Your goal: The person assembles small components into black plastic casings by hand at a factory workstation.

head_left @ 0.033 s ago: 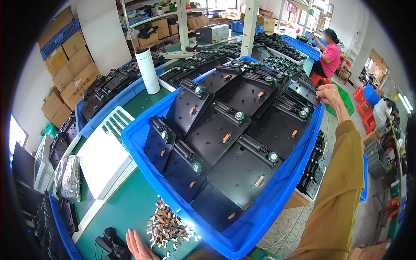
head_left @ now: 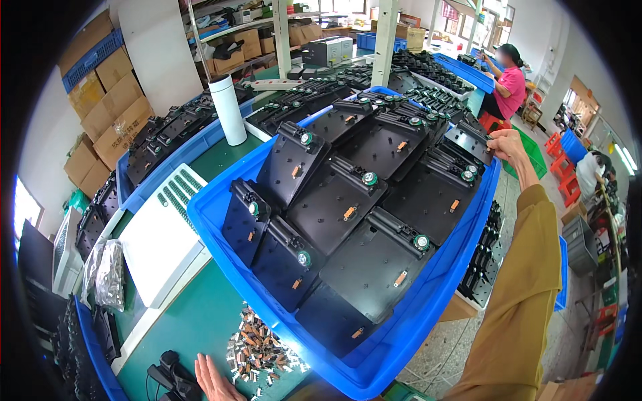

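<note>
A large blue bin (head_left: 287,344) is filled with overlapping black plastic panels (head_left: 374,267), each with a ridge along one edge, a small round green-rimmed part and a small orange-brown part. At the bin's right rim my right hand (head_left: 511,147) pinches the edge of a black panel (head_left: 468,142) that lies tilted on the others. My left hand (head_left: 212,379) rests on the green tabletop with its fingers stretched out, holding nothing. Beside it lies a pile of small brown and white parts (head_left: 257,341). Black cabled objects (head_left: 172,374) sit just left of that hand.
A white tray (head_left: 157,257) with rows of green rings stands left of the bin, near a white bottle (head_left: 228,110) and a clear bag (head_left: 110,274). More panels fill another blue bin (head_left: 157,180). A co-worker in pink (head_left: 509,93) sits far right, by red stools (head_left: 567,180).
</note>
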A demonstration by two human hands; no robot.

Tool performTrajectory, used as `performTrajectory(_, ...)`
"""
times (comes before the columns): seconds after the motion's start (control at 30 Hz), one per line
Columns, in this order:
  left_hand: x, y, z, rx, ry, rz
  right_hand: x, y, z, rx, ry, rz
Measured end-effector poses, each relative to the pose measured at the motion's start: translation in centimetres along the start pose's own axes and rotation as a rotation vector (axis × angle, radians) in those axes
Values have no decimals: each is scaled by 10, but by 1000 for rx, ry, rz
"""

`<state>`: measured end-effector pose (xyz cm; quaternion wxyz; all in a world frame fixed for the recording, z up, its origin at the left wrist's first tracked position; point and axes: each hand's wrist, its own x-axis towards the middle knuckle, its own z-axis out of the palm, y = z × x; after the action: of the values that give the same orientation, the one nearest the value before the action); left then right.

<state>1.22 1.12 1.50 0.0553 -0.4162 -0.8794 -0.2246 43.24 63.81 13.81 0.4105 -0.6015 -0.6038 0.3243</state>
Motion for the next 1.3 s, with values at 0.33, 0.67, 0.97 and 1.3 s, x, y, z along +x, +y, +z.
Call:
performTrajectory(0.33, -1, 1, 1, 12, -2, -15, 11, 9, 24, -173, 51, -15)
performTrajectory(0.67, -1, -1, 2, 27, -4, -6, 15, 33, 30, -142, 161, -36)
performTrajectory(0.97, -2, -1, 1, 27, -4, 13, 4, 34, 38, -45, 257, 15)
performTrajectory(1.3, -2, -1, 1, 26, -2, 16, 16, 48, 41, 297, 420, 70)
